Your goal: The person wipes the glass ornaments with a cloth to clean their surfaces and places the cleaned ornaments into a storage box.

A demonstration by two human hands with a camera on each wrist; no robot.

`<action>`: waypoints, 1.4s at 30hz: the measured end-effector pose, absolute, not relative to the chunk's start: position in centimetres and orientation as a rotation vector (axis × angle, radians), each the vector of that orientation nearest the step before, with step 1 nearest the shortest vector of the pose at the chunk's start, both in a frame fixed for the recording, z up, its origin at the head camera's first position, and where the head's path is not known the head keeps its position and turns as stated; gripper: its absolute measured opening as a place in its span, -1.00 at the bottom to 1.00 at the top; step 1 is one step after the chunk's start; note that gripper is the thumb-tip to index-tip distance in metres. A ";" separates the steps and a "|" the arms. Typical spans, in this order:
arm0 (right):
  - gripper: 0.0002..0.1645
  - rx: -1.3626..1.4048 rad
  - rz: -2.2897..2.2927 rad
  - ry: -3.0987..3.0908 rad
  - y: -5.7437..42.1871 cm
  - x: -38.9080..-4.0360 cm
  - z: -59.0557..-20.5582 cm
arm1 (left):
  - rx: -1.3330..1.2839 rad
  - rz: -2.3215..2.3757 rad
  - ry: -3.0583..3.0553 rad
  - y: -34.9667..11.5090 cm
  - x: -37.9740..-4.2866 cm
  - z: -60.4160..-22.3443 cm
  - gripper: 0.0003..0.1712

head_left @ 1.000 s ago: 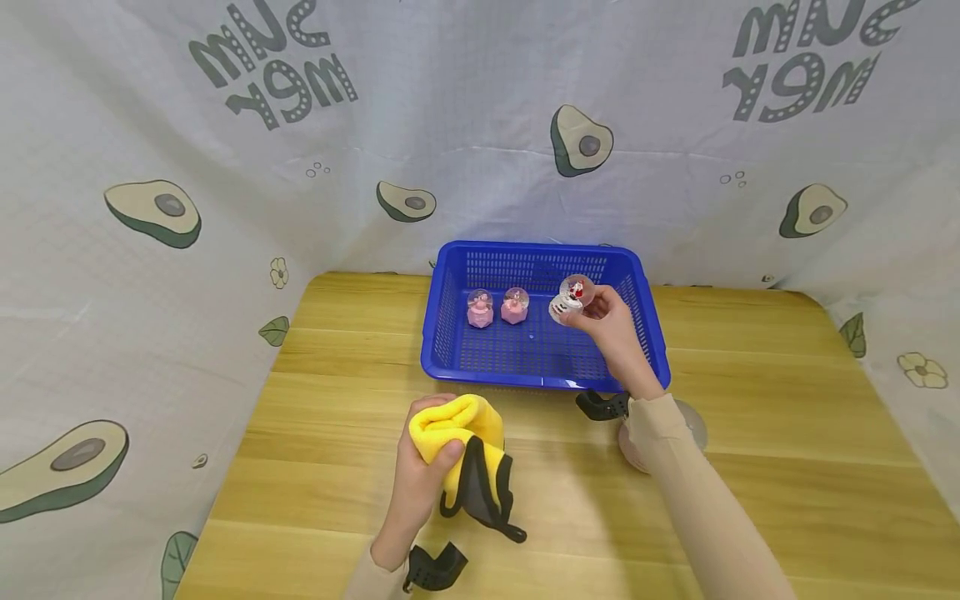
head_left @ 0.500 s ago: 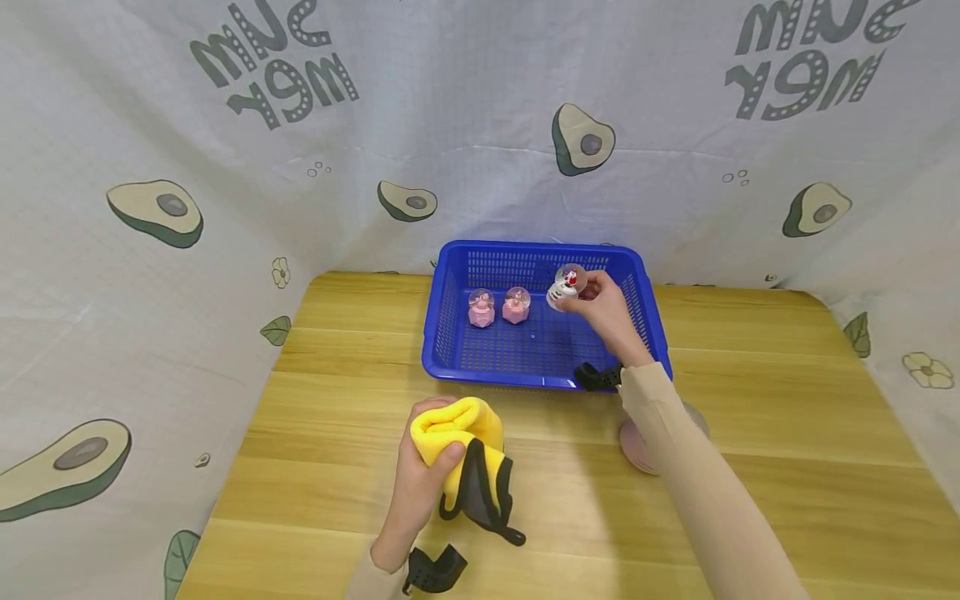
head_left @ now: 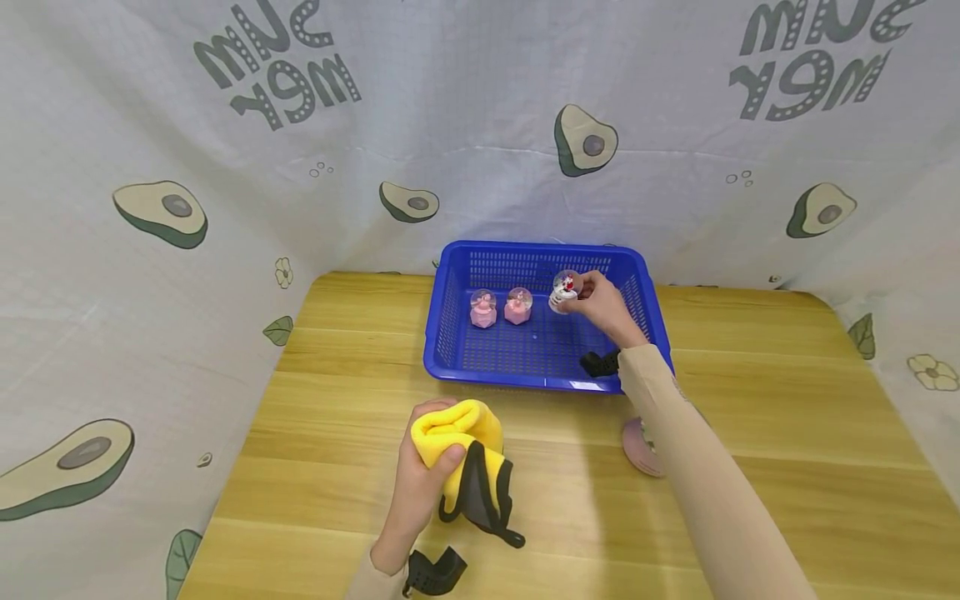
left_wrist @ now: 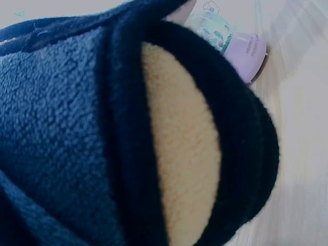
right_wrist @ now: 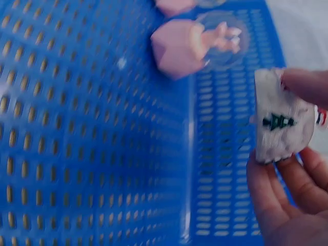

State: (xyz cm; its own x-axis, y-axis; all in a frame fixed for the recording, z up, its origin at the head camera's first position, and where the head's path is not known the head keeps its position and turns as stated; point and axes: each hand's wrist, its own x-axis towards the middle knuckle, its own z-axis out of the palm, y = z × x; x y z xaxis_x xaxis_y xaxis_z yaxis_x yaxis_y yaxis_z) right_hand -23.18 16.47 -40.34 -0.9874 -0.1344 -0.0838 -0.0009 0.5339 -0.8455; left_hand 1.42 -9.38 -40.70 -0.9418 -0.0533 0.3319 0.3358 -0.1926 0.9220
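Observation:
In the head view my right hand (head_left: 606, 308) reaches into the blue basket (head_left: 525, 382) and grips a small snow globe (head_left: 564, 302) with a white base and a red figure inside. The right wrist view shows thumb and fingers around its white base (right_wrist: 282, 120), which bears a green tree. To its left two pink-based snow globes (head_left: 483, 309) stand side by side in the basket. My left hand (head_left: 420, 467) grips a folded yellow cloth (head_left: 461, 429) with black edging in front of the basket. That cloth (left_wrist: 182, 148) fills most of the left wrist view.
A larger globe with a pink base (head_left: 641, 450) lies on the wooden table (head_left: 337, 467), partly hidden beneath my right forearm. Behind the basket hangs a white curtain (head_left: 480, 125) printed with avocados.
My right hand has moved further back into the basket with the white-based snow globe, which has turned more upright. The left hand and the cloth stay nearly still.

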 end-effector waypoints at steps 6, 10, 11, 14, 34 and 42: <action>-0.40 -0.144 -1.362 2.631 16.7 -23.8 -41.6 | -0.325 -2.225 -1.828 -9.4 1.4 -41.1 -0.48; -0.43 -0.158 -1.339 2.634 16.7 -24.2 -42.1 | -0.331 -2.227 -1.836 -9.5 1.3 -41.1 -0.49; -0.44 -0.158 -1.329 2.636 16.6 -24.3 -42.2 | -0.326 -2.231 -1.839 -9.5 1.3 -41.1 -0.49; -0.45 -0.171 -1.282 2.642 16.5 -24.5 -42.4 | -0.337 -2.226 -1.840 -9.5 1.3 -41.1 -0.51; -0.47 -0.274 -1.018 2.703 15.9 -25.1 -42.9 | -0.332 -2.226 -1.850 -9.4 1.2 -41.3 -0.52; -0.48 -0.317 -0.929 2.725 15.8 -25.3 -43.1 | -0.304 -2.239 -1.854 -9.4 1.1 -41.5 -0.52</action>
